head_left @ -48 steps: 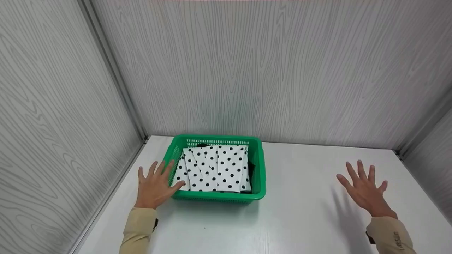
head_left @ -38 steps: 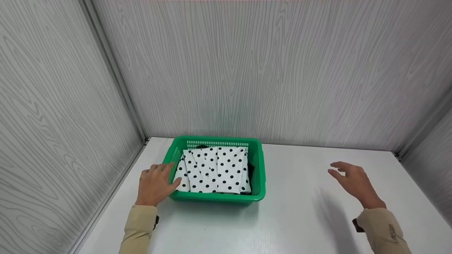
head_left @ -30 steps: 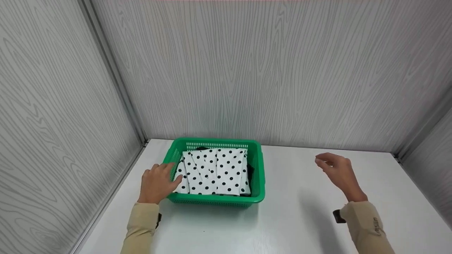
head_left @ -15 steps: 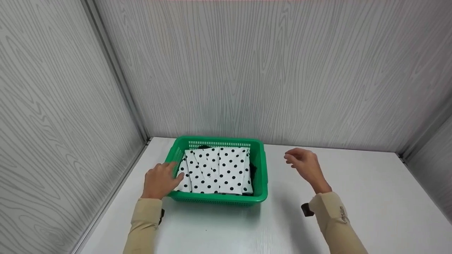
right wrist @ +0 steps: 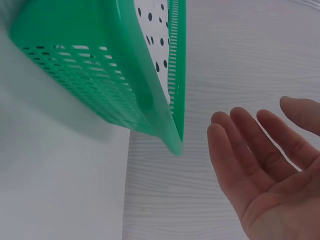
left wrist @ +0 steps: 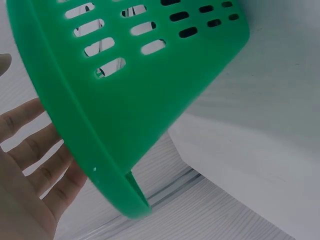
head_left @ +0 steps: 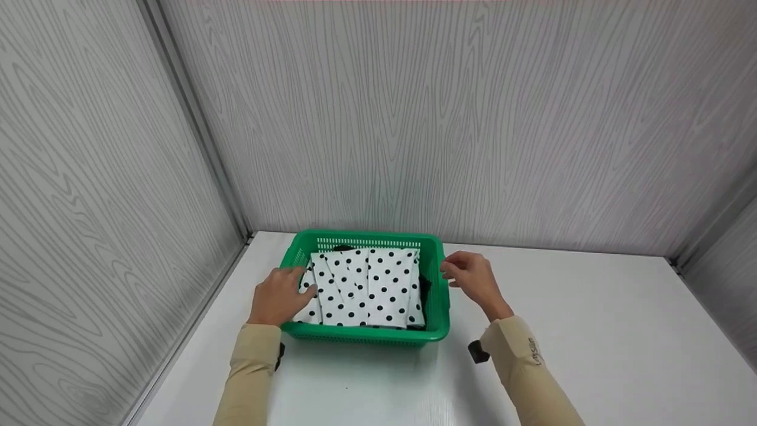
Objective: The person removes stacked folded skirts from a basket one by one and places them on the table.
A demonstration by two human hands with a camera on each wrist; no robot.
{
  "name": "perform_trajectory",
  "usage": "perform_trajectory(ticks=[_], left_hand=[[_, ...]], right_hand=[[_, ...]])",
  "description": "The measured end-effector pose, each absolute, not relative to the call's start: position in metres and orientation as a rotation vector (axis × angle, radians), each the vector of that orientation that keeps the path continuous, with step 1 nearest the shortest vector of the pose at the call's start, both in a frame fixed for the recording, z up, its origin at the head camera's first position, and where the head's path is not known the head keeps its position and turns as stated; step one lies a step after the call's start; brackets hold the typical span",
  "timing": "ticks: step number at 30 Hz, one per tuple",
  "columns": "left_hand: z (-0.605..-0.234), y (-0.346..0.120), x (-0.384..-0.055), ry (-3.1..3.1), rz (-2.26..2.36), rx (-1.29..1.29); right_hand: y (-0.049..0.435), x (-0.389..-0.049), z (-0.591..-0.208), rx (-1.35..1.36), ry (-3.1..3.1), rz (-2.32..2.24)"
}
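A green plastic basket (head_left: 366,333) with slotted walls stands on the white table. Folded white cloth with black polka dots (head_left: 387,290) fills most of it, and something black (head_left: 425,289) shows at its right side. My left hand (head_left: 279,297) is over the basket's left rim, thumb and fingertips above the cloth; in the left wrist view its fingers lie loosely extended, partly hidden by the rim. Beside the right rim is my right hand (head_left: 475,279), its fingers gently bent. The right wrist view shows a gap between those fingertips and the basket, with nothing held.
The white table (head_left: 591,331) meets a grey wood-grain back panel (head_left: 443,130) just behind the basket. A similar side panel (head_left: 89,207) rises along the left edge, and another (head_left: 727,284) stands at the right.
My right hand has travelled left from the far right of the table to the basket's right rim, its spread fingers drawing together. My left hand has shifted slightly right over the left rim.
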State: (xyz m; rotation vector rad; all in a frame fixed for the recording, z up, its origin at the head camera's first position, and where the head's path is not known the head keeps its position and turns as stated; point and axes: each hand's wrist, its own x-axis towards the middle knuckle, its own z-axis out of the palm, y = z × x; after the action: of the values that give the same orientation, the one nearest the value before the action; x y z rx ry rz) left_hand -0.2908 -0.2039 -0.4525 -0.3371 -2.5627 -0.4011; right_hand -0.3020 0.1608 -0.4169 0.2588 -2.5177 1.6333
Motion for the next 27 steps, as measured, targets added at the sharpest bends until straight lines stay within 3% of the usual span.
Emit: perform_trajectory(ticks=[20, 27], left_hand=[[-0.454, -0.186, -0.300, -2.776, -0.611, -0.242], [-0.459, -0.180, -0.302, -2.899, -0.699, -0.171]], right_hand=[[0.116, -0.304, -0.431, 0.116, -2.718, 1.878], [0.101, -0.299, -0.441, -0.026, -2.843, 1.777]])
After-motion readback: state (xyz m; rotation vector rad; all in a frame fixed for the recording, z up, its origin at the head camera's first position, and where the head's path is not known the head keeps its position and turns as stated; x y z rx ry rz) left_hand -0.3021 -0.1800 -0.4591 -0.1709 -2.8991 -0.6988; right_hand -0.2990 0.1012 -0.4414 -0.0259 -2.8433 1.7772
